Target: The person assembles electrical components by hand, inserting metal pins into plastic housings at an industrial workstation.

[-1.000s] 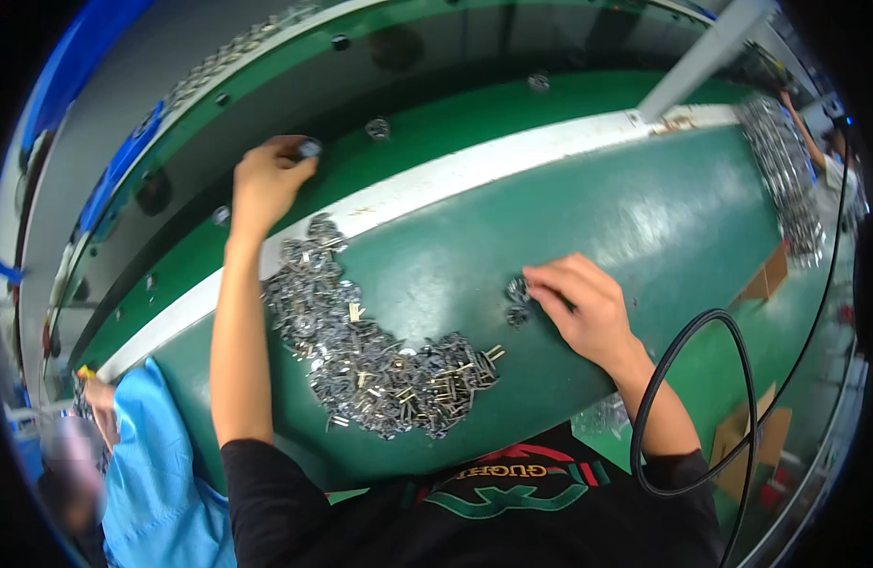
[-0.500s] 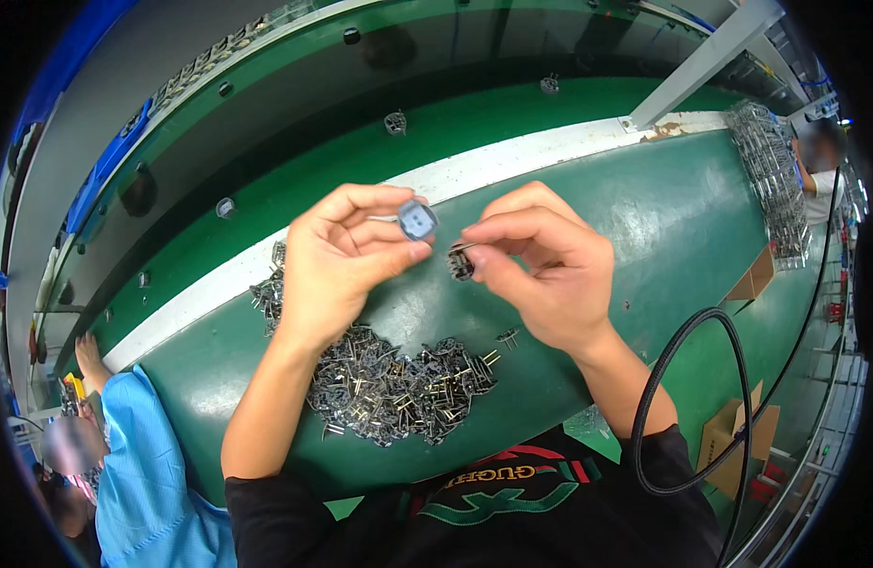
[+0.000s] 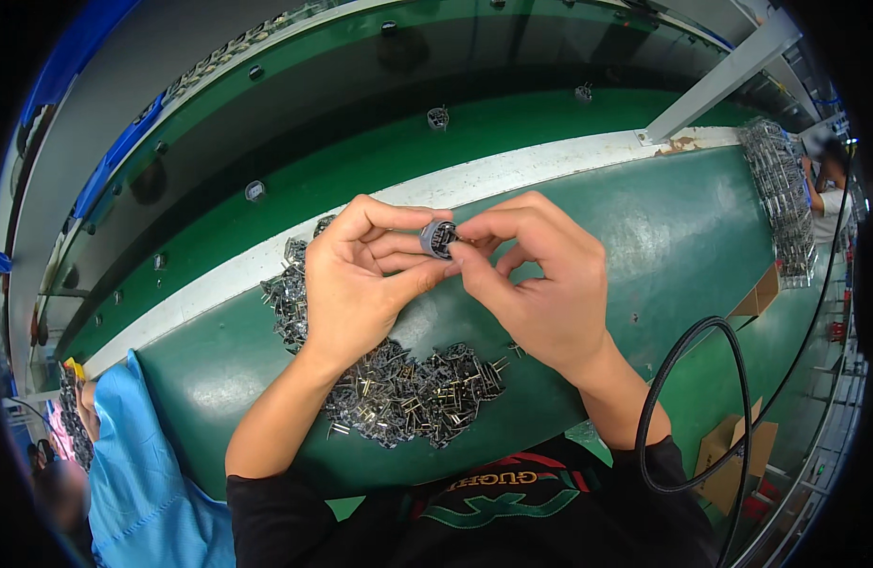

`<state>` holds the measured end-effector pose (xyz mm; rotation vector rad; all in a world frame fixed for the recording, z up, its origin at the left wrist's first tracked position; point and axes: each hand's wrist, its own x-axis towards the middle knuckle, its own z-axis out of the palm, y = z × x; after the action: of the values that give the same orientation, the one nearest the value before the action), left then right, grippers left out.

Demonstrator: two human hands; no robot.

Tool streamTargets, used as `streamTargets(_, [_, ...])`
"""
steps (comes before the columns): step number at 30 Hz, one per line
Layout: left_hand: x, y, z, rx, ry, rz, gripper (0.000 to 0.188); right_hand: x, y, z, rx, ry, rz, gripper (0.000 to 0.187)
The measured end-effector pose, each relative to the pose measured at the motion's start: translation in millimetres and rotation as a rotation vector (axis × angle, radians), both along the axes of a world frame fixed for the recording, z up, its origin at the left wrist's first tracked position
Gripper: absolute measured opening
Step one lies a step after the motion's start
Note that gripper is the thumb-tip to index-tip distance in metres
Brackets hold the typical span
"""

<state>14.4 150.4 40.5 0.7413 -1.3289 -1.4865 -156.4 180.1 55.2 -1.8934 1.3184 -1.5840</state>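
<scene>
Pinched in the fingers of my left hand (image 3: pixel 361 275) is a small grey round plug housing (image 3: pixel 429 239), its hollow side turned toward the right. My right hand (image 3: pixel 550 275) has thumb and forefinger closed at that opening on a small black insert with metal parts (image 3: pixel 445 240), which sits at least partly inside the housing. The fingertips hide how deep it goes. Below my hands, on the green table (image 3: pixel 673 237), lies a heap of similar black inserts (image 3: pixel 413 393) with brass-coloured pins. More of them form a second pile (image 3: pixel 287 293) beside my left wrist.
Beyond a white rail (image 3: pixel 540 170), a green conveyor belt (image 3: pixel 351 180) carries spaced-out round parts. A metal post (image 3: pixel 720 80) rises at the right. Stacked clear trays (image 3: pixel 782 204) stand far right, near another person. A black cable (image 3: pixel 649 407) loops by my right arm; a blue-sleeved co-worker (image 3: pixel 152 464) is left.
My hands have come together, and the insert in my right hand has moved into the housing's opening. The housing has turned its open side rightward. Belt parts appear shifted to the right.
</scene>
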Motion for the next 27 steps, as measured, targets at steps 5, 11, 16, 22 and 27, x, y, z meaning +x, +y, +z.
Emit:
streamTargets(5, [-3.2, 3.1, 2.5, 0.008, 0.014, 0.017, 0.034, -1.1, -0.4, -5.1, -0.059, 0.053, -0.021, 0.013])
streamTargets(11, [-4.1, 1.5, 2.8, -0.001, 0.06, 0.014, 0.031, 3.6, -2.7, -6.4, -0.052, -0.057, -0.053, 0.011])
streamTargets(16, [-5.0, 6.4, 4.4, 0.052, 0.055, 0.035, 0.034, 9.9, -2.7, -15.8, -0.069, -0.055, -0.091, 0.014])
streamTargets(22, [-8.8, 7.5, 1.0, 0.055, -0.063, 0.138, 0.038, 13.0, -7.5, -18.9, -0.088, 0.035, -0.118, 0.016])
streamTargets(27, [-11.8, 5.6, -3.5, -0.14, -0.217, 0.254, 0.03, 14.2, -8.1, -26.5, 0.027, 0.053, -0.07, 0.016])
